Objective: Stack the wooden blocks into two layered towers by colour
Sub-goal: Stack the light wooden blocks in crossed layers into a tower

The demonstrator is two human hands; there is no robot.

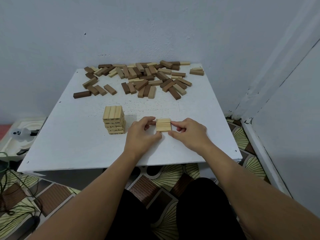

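Observation:
A tower of light wooden blocks (114, 119), several layers high, stands left of centre on the white table (83, 135). To its right lies a flat row of three light blocks (163, 125), side by side. My left hand (143, 132) pinches the row's left ends between fingers and thumb. My right hand (187, 131) pinches its right ends the same way. A scattered heap of dark, mid-brown and light blocks (142, 78) covers the far part of the table.
The table sits in a corner, with walls behind and to the right. A single dark block (81, 94) lies at the heap's left edge. A white tray with a ghost figure (20, 134) and dark cords (10, 187) are on the floor at left.

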